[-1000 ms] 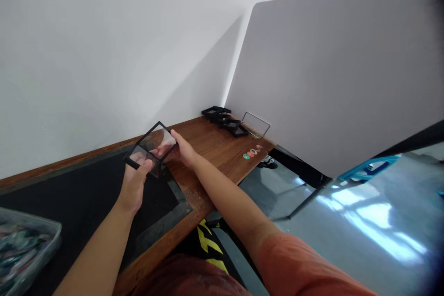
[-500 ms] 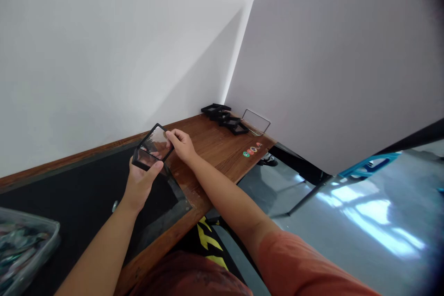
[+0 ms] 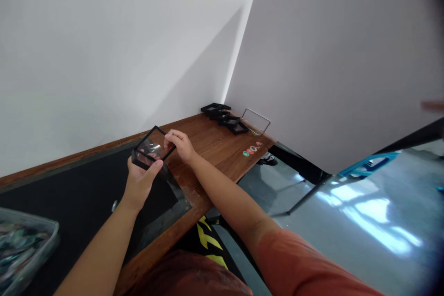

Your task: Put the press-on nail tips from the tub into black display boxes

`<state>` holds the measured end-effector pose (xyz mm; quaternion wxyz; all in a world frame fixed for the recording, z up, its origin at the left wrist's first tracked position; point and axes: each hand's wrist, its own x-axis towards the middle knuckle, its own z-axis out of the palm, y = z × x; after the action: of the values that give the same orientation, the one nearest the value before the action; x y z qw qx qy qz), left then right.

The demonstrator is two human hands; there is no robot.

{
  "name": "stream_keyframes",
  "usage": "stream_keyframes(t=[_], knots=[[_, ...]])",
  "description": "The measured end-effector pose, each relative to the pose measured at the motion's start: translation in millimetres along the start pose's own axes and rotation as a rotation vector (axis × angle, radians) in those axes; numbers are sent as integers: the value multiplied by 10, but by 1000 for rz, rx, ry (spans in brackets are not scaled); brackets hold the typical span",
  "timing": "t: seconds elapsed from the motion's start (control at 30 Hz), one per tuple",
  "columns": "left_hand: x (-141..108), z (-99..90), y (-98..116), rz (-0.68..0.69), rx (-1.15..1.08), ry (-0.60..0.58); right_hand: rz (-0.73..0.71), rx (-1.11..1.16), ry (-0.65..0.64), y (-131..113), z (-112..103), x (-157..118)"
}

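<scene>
Over the black mat, a black-rimmed display frame (image 3: 155,142) with a clear see-through pane is held tilted up. It looks hinged, with two halves partly apart. My left hand (image 3: 143,176) grips its lower edge, thumb on the front corner and fingers behind. At the right edge, my right hand (image 3: 180,144) is closed, with bent fingertips against the rim and pane. Whether those fingertips also pinch a film or something small I cannot make out.
Several similar black frames (image 3: 229,120) lie by the wall beside a thin wire stand (image 3: 256,122). Round stickers (image 3: 252,150) dot the wooden table (image 3: 204,148). A clear plastic box (image 3: 52,229) of small shiny pieces stands left. A large grey board (image 3: 333,69) rises right.
The display frame has tipped slightly, shifting the reflections in its pane. My right fingers have curled in more at its edge. A blurred brownish shape has appeared at the far right.
</scene>
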<state>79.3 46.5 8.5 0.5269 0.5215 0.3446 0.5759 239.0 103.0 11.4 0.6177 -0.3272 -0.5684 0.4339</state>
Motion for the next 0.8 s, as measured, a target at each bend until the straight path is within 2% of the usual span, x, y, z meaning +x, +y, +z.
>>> stream_keyframes(t=[0.13, 0.23, 0.4, 0.57, 0.8], knots=[[-2, 18, 28, -61, 31, 79, -1, 8, -49, -23, 5, -11], [1, 15, 1, -120, 16, 167, 9, 19, -140, -27, 6, -23], [33, -8, -17, -131, 42, 222, 55, 46, -310, -26, 36, -54], [47, -43, -8, -113, 68, 223, 102, 113, -442, -19, 52, -73], [41, -42, 3, -105, 37, 254, 157, 131, -458, 37, 49, -79]])
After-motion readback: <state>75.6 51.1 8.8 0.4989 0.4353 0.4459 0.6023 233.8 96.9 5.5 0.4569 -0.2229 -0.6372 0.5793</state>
